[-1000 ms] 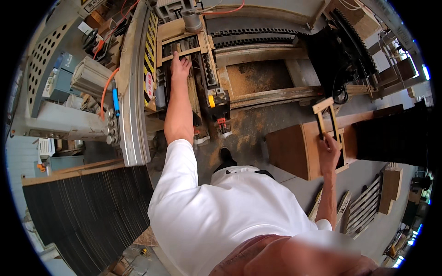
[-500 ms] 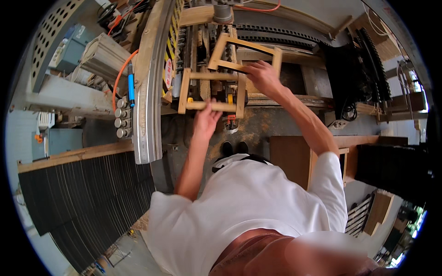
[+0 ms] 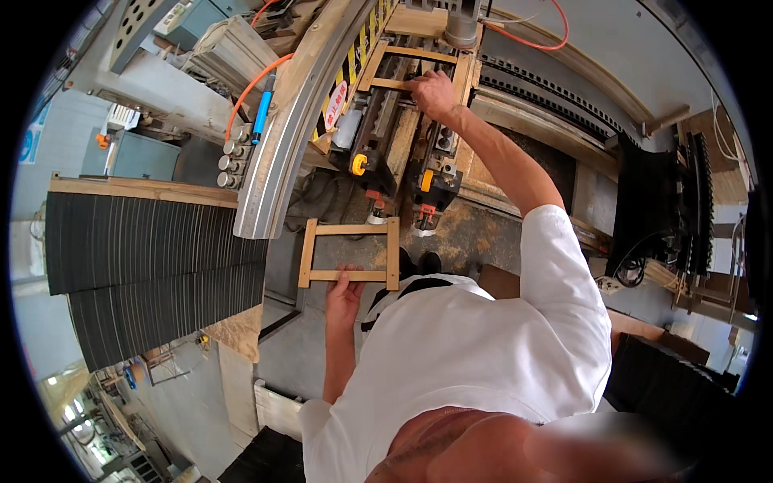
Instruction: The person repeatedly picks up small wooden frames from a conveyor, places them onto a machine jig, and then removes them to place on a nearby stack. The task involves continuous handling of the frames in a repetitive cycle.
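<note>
A light-brown, rectangular wooden frame [image 3: 352, 229] is held above the grey floor [image 3: 322, 310], close in front of the body, by the left hand [image 3: 344, 302], its near bar pinched between thumb and fingers. A second four-barred, light-brown wooden frame [image 3: 420, 54] is rested over the dark metal machine rails [image 3: 374, 133], near the grey metal cylinder [image 3: 461, 32]. Its near bar is touched toward the right end by the right hand [image 3: 435, 95], whose fingers are curled inward; whether the bar is gripped or merely pressed cannot be told.
</note>
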A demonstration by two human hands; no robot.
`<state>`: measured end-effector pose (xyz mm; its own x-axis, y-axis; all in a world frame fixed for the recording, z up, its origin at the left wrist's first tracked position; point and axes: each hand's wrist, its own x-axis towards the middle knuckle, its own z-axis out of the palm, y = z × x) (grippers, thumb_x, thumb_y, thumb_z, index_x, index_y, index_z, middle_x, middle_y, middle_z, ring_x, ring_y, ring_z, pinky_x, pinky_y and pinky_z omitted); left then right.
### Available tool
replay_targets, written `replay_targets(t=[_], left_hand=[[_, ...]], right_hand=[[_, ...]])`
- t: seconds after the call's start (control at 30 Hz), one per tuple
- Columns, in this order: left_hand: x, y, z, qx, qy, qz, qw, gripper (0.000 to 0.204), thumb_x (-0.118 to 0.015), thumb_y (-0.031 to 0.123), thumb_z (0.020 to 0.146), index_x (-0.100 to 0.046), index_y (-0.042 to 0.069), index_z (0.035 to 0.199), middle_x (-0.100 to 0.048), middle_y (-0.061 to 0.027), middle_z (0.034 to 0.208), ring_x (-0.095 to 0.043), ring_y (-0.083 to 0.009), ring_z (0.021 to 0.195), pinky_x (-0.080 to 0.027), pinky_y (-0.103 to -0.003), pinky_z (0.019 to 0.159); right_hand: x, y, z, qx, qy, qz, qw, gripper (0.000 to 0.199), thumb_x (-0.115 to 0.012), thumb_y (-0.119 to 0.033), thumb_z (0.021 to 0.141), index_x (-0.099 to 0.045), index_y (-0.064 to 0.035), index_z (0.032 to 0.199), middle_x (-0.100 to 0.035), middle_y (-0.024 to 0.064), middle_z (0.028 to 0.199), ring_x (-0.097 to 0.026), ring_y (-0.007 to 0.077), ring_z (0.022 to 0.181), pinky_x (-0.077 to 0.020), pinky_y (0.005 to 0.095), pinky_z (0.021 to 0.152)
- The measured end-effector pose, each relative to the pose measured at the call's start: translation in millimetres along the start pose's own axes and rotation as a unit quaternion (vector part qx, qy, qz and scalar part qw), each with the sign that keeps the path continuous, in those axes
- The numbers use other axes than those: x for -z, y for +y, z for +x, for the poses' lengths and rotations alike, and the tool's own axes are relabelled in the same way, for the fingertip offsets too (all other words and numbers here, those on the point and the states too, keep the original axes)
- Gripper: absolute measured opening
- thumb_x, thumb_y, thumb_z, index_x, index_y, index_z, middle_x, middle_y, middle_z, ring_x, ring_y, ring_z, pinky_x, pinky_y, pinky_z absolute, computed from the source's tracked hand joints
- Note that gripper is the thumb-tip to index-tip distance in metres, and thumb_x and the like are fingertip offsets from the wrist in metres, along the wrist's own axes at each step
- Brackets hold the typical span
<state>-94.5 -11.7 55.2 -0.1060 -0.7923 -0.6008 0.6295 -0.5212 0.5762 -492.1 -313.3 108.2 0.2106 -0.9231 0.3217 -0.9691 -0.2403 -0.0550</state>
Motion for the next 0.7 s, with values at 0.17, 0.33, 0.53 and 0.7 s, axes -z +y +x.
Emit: replay_targets(t=[0.17,0.33,0.53,0.7], left_hand=[[22,-13,6,-0.048,0.034,-0.007,0.998,0.028,-0.065,0.017,0.09,-0.056,0.009,0.115,-0.062,-0.0033,0.113,-0.06,-0.0239,0.109,-0.05,-0.039,0.092],[31,-19,13,-0.071,0.075,-0.009,0.995,0.029,-0.068,0.02,0.088,-0.057,0.01,0.113,-0.062,-0.0029,0.113,-0.06,-0.0219,0.107,-0.049,-0.039,0.093],[30,-26,22,-0.072,0.089,-0.009,0.993,0.029,-0.067,0.02,0.089,-0.056,0.009,0.114,-0.062,-0.0044,0.112,-0.059,-0.0221,0.107,-0.048,-0.04,0.093],[30,-26,22,-0.077,0.097,0.018,0.992,0.032,-0.066,0.019,0.089,-0.055,0.009,0.118,-0.061,-0.0057,0.113,-0.059,-0.0232,0.108,-0.048,-0.041,0.092]], right_hand=[[-3,30,25,-0.026,-0.061,-0.049,0.997,0.036,-0.064,-0.017,0.079,-0.065,-0.0197,0.115,-0.07,0.0068,0.095,-0.059,0.024,0.1,-0.0407,0.039,0.087],[-12,42,34,-0.013,-0.063,-0.05,0.997,0.038,-0.066,-0.019,0.082,-0.065,-0.0242,0.119,-0.07,0.0073,0.096,-0.06,0.025,0.101,-0.0408,0.0398,0.088],[-10,43,31,0.0,-0.019,-0.032,0.999,0.033,-0.059,-0.017,0.083,-0.067,-0.0254,0.113,-0.07,0.0087,0.089,-0.061,0.0264,0.1,-0.041,0.0401,0.09],[-5,41,32,-0.003,-0.025,-0.035,0.999,0.033,-0.058,-0.018,0.084,-0.067,-0.0265,0.114,-0.07,0.0093,0.091,-0.06,0.0262,0.101,-0.0401,0.0399,0.09]])
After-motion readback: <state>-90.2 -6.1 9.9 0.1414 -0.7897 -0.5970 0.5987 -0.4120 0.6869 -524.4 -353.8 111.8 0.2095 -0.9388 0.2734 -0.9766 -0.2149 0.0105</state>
